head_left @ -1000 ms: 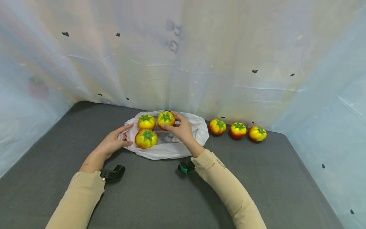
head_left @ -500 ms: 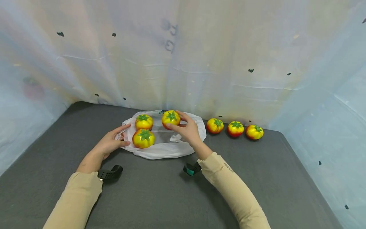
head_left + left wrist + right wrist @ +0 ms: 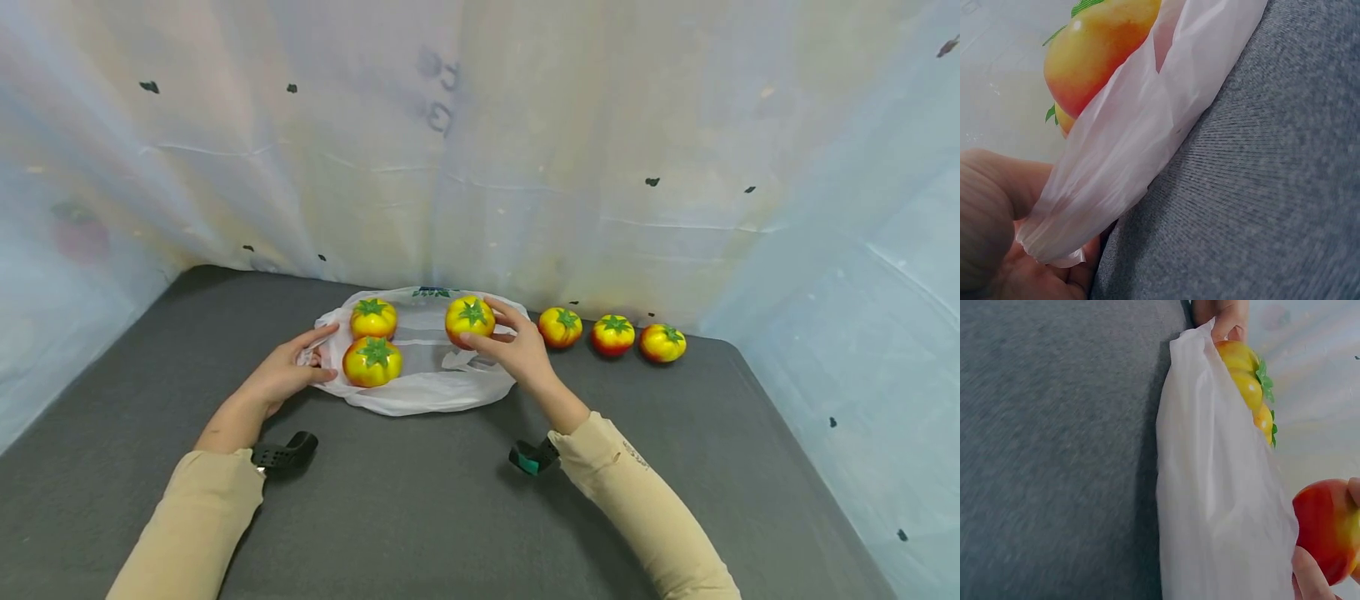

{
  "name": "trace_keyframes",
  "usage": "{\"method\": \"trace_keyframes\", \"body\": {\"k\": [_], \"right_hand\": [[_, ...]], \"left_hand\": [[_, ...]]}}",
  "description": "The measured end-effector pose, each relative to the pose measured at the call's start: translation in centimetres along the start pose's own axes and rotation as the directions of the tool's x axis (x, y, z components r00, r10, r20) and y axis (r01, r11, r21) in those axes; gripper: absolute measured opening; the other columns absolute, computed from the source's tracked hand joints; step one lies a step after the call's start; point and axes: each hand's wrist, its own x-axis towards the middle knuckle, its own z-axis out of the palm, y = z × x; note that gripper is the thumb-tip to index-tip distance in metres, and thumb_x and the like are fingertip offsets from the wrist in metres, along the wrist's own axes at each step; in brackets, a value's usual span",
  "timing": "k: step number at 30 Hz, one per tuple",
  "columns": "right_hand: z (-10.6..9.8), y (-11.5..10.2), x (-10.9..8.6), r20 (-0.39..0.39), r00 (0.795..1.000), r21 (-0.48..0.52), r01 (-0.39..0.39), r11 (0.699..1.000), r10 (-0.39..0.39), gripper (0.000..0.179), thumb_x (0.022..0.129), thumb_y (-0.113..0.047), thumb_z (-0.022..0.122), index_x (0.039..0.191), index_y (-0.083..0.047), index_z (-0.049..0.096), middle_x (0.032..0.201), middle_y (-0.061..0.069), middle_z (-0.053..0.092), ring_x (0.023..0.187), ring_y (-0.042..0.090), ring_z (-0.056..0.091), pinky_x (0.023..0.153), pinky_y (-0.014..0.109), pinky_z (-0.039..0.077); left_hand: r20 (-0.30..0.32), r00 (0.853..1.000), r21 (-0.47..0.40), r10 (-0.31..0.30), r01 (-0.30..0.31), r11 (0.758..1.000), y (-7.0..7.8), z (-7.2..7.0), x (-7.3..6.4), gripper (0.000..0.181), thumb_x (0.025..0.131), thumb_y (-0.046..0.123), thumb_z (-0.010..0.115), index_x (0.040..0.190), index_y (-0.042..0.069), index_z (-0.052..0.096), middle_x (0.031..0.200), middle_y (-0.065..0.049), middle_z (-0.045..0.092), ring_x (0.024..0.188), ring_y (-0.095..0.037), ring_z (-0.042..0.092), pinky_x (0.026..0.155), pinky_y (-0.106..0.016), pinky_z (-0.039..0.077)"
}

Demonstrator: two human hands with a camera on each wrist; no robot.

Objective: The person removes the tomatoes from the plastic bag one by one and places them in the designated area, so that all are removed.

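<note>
On the table (image 3: 420, 508), before the back sheet (image 3: 525, 150), the bag (image 3: 427, 398) is lying between your hands. Your left hand (image 3: 283, 375) is gripping its left end. In its left part two fruits are sitting, the near fruit (image 3: 372, 363) just before the far fruit (image 3: 373, 320). Your right hand (image 3: 520, 350) is holding a third fruit (image 3: 468, 322) toward its right end. Right of the bag, three more fruits (image 3: 612, 337) are standing in a row.
</note>
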Motion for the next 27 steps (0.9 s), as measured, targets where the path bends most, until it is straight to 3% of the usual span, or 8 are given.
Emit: {"method": "trace_keyframes", "body": {"k": [5, 13, 18, 27], "right_hand": [[-0.7, 0.3, -0.4, 0.003, 1.000, -0.030, 0.010, 0.999, -0.010, 0.062, 0.084, -0.024, 0.074, 0.140, -0.020, 0.050, 0.140, 0.009, 0.049, 0.114, 0.031, 0.058, 0.094, 0.039, 0.051], [-2.0, 1.1, -1.0, 0.023, 1.000, -0.016, -0.018, 1.000, 0.018, 0.066, 0.084, -0.023, 0.075, 0.143, -0.019, 0.046, 0.142, 0.013, 0.044, 0.112, 0.034, 0.060, 0.089, 0.040, 0.054], [-2.6, 1.5, -1.3, 0.027, 0.999, -0.057, -0.028, 0.998, 0.030, 0.065, 0.083, -0.025, 0.075, 0.142, -0.020, 0.047, 0.142, 0.014, 0.046, 0.112, 0.033, 0.060, 0.090, 0.039, 0.053], [-4.0, 2.4, -1.9, 0.076, 0.997, -0.074, 0.026, 0.997, -0.021, 0.062, 0.085, -0.019, 0.073, 0.141, -0.018, 0.048, 0.143, 0.013, 0.044, 0.116, 0.034, 0.057, 0.089, 0.038, 0.052]], "left_hand": [[-0.001, 1.000, 0.000, -0.008, 0.008, 1.000, 0.0, -0.1, 0.0, 0.084, 0.086, 0.008, 0.067, 0.154, 0.019, 0.019, 0.159, -0.024, -0.002, 0.144, -0.047, -0.002, 0.111, -0.068, 0.007], [-0.003, 1.000, 0.006, -0.009, 0.009, 1.000, 0.0, -0.1, -0.1, 0.084, 0.086, 0.009, 0.067, 0.154, 0.019, 0.018, 0.159, -0.025, -0.002, 0.143, -0.048, -0.002, 0.110, -0.069, 0.006], [-0.009, 1.000, 0.012, -0.014, 0.014, 1.000, 0.0, -0.1, -0.1, 0.084, 0.087, 0.010, 0.067, 0.154, 0.019, 0.019, 0.158, -0.026, -0.002, 0.143, -0.049, -0.003, 0.109, -0.070, 0.005], [-0.011, 1.000, 0.015, -0.020, 0.020, 1.000, -0.1, -0.1, 0.0, 0.084, 0.087, 0.010, 0.067, 0.154, 0.019, 0.018, 0.158, -0.026, -0.002, 0.143, -0.049, -0.002, 0.109, -0.070, 0.005]]}}
